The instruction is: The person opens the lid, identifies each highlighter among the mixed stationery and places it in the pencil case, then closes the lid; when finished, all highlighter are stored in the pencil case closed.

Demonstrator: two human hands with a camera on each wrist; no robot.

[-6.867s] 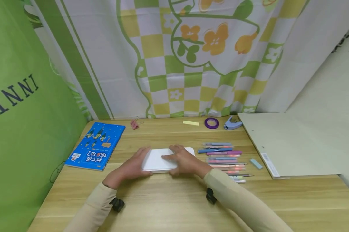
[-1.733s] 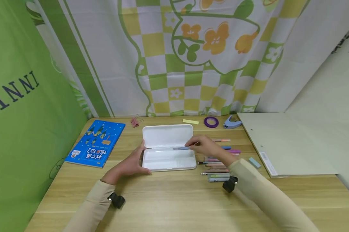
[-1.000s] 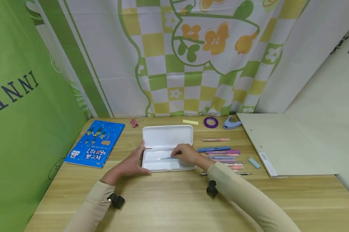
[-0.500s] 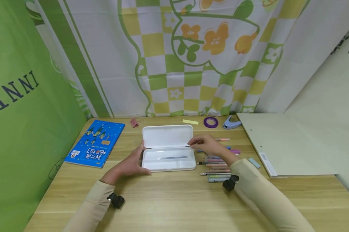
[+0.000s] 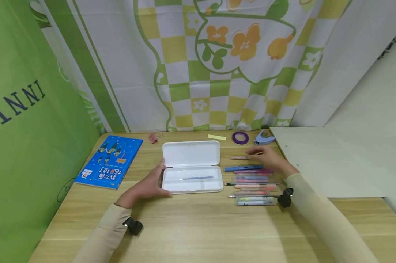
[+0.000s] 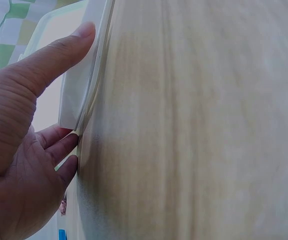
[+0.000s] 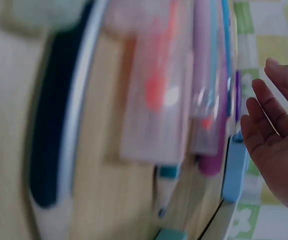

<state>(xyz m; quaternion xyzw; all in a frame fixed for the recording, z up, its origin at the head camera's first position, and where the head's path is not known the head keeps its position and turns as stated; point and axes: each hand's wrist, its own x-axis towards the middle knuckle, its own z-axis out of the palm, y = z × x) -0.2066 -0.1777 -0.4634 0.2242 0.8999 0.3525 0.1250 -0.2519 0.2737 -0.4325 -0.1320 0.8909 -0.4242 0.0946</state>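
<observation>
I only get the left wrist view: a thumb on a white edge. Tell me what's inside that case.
Observer: The white pencil case lies open. One thin pen is in its tray, and I see nothing else in it.
Operator: Report the right hand.
Observer: The right hand is off to the right of the case, fingers straight, by the end of a pink pen.
Operator: Say what's below that pen.
Observer: A row of pens lies side by side on the table.

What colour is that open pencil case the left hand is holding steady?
The pencil case is plain white, lid and tray alike. It shows best in the head view.
</observation>
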